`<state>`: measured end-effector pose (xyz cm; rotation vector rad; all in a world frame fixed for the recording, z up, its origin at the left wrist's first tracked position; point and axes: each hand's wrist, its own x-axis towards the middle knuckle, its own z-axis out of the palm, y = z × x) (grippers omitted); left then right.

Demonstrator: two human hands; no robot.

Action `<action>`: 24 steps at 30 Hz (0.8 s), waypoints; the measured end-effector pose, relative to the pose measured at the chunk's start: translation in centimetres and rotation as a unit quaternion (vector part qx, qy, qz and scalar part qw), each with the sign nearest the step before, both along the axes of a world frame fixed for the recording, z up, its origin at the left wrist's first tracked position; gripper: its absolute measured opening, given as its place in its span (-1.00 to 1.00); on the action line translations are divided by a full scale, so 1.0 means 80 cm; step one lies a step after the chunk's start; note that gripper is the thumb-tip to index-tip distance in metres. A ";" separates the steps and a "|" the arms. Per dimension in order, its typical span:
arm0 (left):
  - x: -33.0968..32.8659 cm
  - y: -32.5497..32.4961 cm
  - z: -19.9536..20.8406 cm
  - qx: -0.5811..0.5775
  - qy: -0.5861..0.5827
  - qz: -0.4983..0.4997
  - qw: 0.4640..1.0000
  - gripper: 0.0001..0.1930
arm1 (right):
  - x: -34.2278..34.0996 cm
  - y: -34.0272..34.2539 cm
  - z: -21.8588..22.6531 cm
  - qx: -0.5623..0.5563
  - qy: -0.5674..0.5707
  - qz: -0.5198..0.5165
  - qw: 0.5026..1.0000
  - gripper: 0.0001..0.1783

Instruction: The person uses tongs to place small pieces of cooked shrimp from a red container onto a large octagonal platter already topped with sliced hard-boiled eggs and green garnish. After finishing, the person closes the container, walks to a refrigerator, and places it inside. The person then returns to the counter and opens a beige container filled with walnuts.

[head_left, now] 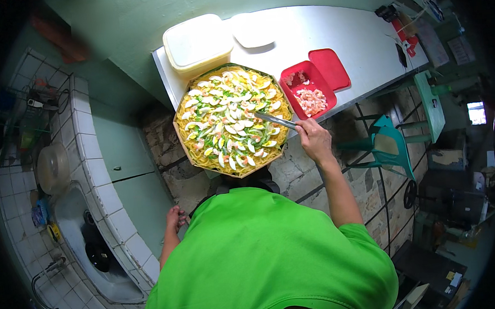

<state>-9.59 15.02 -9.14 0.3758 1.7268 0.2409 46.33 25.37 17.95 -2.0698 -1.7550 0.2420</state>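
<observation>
My right hand [315, 140] is closed around the handle end of metal tongs [275, 120]. The tips of the tongs reach over the right part of a large octagonal tray of noodles [231, 119], topped with sliced boiled egg, chopped greens and small pinkish pieces that look like shrimp. Beside the tray, to the right, a red plastic container [325, 86] holds more of the pinkish pieces [312, 102]. My left hand [176, 217] hangs low by my left side, its fingers curled in, with no object seen in it.
A white table [308, 28] carries the tray, a lidded cream tub [198, 42], a white lid [253, 30] and a red lid [331, 69]. Left of me runs a tiled counter [99, 162] with a sink [105, 274]. A green chair [391, 147] stands to the right.
</observation>
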 end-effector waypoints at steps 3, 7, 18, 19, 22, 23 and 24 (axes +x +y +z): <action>0.004 0.010 0.001 0.010 -0.002 0.002 1.000 -0.66 | -0.012 0.009 -0.005 -0.009 -0.036 0.031 0.999 -0.85; 0.005 0.017 0.006 0.011 0.006 -0.002 1.000 -0.66 | -0.021 0.014 -0.004 -0.021 -0.037 0.033 0.999 -0.85; 0.005 -0.001 0.012 -0.008 0.013 -0.007 1.000 -0.72 | 0.021 0.000 0.048 0.061 0.147 -0.051 0.986 -0.80; 0.005 -0.002 0.011 -0.012 0.015 -0.006 1.000 -0.72 | 0.027 -0.004 0.053 0.055 0.136 -0.069 0.987 -0.79; 0.006 0.005 0.004 -0.011 0.009 -0.002 1.000 -0.71 | 0.022 -0.006 0.045 0.001 0.085 -0.043 0.995 -0.79; 0.007 0.009 0.001 -0.007 0.005 0.002 1.000 -0.70 | 0.010 -0.006 0.033 0.022 0.051 -0.018 0.998 -0.80; 0.009 0.013 -0.002 -0.003 0.002 -0.006 1.000 -0.70 | -0.002 -0.007 0.023 0.003 0.013 -0.005 1.000 -0.80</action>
